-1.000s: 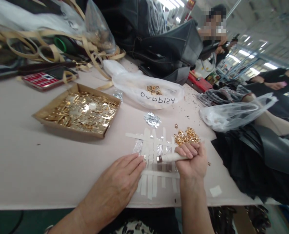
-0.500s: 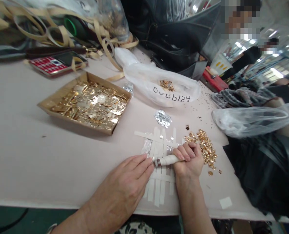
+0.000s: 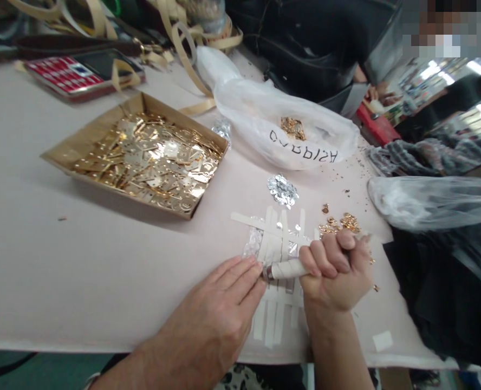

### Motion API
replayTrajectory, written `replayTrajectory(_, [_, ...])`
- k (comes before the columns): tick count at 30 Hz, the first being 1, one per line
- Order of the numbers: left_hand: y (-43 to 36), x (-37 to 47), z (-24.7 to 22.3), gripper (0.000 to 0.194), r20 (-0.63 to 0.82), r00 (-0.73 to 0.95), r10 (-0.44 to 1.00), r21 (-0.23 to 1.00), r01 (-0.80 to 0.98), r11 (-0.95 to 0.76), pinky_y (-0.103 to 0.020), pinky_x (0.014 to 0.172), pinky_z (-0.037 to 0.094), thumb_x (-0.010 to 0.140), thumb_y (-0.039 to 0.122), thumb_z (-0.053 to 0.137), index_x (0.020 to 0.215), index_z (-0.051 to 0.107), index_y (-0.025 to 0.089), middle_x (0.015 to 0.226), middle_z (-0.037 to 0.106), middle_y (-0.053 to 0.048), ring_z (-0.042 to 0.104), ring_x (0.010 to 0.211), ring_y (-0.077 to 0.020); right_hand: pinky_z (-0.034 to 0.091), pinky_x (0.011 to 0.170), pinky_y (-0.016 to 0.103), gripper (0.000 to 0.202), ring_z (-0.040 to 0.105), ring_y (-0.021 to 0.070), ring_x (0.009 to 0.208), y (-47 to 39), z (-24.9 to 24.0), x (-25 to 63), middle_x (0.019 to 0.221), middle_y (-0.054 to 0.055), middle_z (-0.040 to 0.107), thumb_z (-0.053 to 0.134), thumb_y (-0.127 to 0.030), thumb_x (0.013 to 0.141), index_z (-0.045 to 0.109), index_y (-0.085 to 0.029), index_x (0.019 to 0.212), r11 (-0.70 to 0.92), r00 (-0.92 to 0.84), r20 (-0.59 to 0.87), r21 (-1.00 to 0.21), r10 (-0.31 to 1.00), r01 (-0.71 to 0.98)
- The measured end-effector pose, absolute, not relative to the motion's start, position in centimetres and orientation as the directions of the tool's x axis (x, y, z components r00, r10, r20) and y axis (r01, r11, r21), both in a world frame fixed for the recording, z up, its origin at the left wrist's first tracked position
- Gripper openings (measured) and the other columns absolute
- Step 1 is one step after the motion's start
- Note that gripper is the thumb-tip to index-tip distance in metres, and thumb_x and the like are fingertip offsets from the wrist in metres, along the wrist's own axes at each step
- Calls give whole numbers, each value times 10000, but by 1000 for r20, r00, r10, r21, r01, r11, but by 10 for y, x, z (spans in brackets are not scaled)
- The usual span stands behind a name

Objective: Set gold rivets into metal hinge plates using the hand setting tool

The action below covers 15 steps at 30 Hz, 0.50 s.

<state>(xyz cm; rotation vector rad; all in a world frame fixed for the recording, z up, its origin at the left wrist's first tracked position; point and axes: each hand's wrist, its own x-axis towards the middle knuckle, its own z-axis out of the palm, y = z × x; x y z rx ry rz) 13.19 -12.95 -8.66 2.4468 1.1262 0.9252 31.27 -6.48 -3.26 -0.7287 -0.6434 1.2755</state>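
Note:
My right hand is wrapped round a tool with a white-taped handle, its dark metal end pointing left at my left hand's fingertips. My left hand lies palm down, fingers stretched and side by side, at the left edge of a patch of white tape strips. Whether anything small sits under its fingertips is hidden. Just above the strips is a pile of silver discs. Small gold pieces lie behind my right hand, which partly covers them.
A cardboard tray of flat gold parts stands at left, near a red calculator. A white plastic bag lies behind the discs. Clear plastic and black material are at right. Another person's hand shows at the back right.
The view has shifted closer, with the tray and bag appearing larger. My right hand has tilted and risen a little on the handle, covering more gold pieces. My left hand stays flat.

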Motion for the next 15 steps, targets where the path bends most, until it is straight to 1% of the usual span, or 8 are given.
replayTrajectory(2, [-129, 131, -85, 330, 428, 484, 764, 507, 571, -646, -429, 1104, 493, 967, 116, 405, 1148, 681, 126, 1304, 664, -112, 595, 1255, -243, 251, 347, 161, 343, 109, 53, 343, -72, -22, 300, 484, -130, 178, 516, -412, 1000, 584, -207, 734, 158, 111, 117, -833, 987, -530])
replayTrajectory(4, [-128, 130, -82, 335, 426, 482, 766, 517, 566, -643, -435, 1090, 510, 958, 104, 403, 1134, 686, 134, 1290, 672, -110, 610, 1237, -241, 258, 378, 171, 345, 163, 51, 347, -79, -15, 289, 478, -123, 208, 533, -420, 996, 588, -204, 732, 186, 40, 189, -867, 981, -462])
replayTrajectory(7, [-126, 129, -78, 326, 430, 488, 760, 518, 556, -650, -445, 1086, 519, 955, 109, 417, 1134, 687, 147, 1281, 677, -97, 620, 1224, -237, 269, 395, 181, 348, 202, 53, 354, -83, -11, 286, 469, -117, 236, 562, -425, 983, 590, -202, 717, 205, -2, 226, -886, 974, -416])
replayTrajectory(9, [-126, 128, -76, 324, 445, 489, 750, 506, 554, -661, -448, 1079, 527, 957, 110, 420, 1144, 682, 144, 1276, 680, -97, 625, 1218, -240, 261, 368, 176, 359, 167, 56, 344, -81, -14, 293, 466, -120, 213, 514, -418, 1002, 583, -211, 716, 220, 59, 216, -872, 975, -437])
replayTrajectory(12, [-127, 128, -77, 328, 474, 485, 735, 485, 553, -678, -444, 1069, 536, 949, 96, 423, 1155, 676, 127, 1269, 683, -110, 629, 1214, -248, 248, 330, 170, 373, 105, 70, 343, -76, -22, 309, 474, -124, 154, 441, -403, 1019, 564, -229, 713, 263, 208, 184, -841, 961, -473])
replayTrajectory(15, [-128, 128, -79, 340, 465, 492, 736, 480, 558, -677, -442, 1086, 523, 937, 84, 425, 1170, 670, 122, 1283, 675, -111, 617, 1234, -250, 247, 327, 174, 377, 87, 77, 350, -73, -30, 317, 480, -124, 130, 439, -411, 1015, 552, -236, 701, 272, 257, 161, -831, 953, -486])
